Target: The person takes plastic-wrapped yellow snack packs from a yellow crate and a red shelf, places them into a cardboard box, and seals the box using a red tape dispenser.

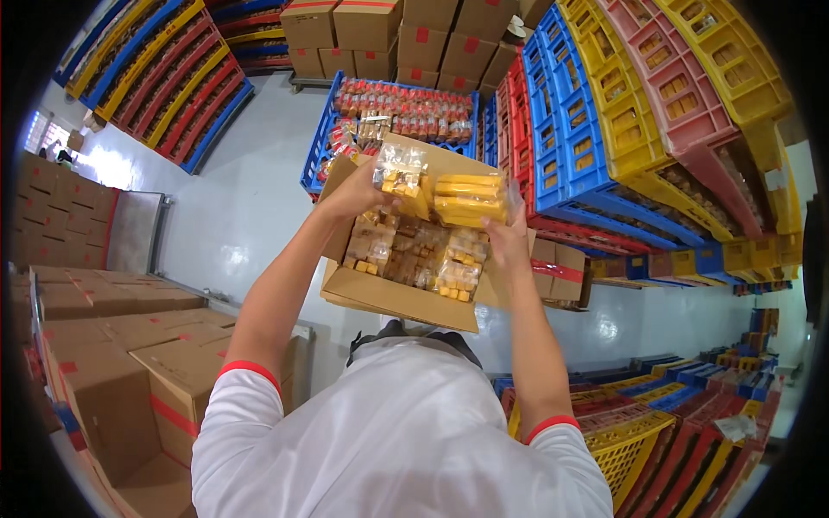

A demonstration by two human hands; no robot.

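Over an open cardboard box, my left hand grips a clear plastic pack of yellow stick-shaped food, tilted so its end shows. My right hand holds a second clear pack of yellow sticks from its right side. The two packs are close together near the box's far flap. Below them, several similar packs lie in the box, their ends facing up. My fingers are partly hidden behind the held packs.
Beyond the box stands a blue plastic crate with packs in red and clear wrapping. Tall stacks of coloured crates rise on the right. Closed cardboard boxes fill the left side. Grey floor shows between them.
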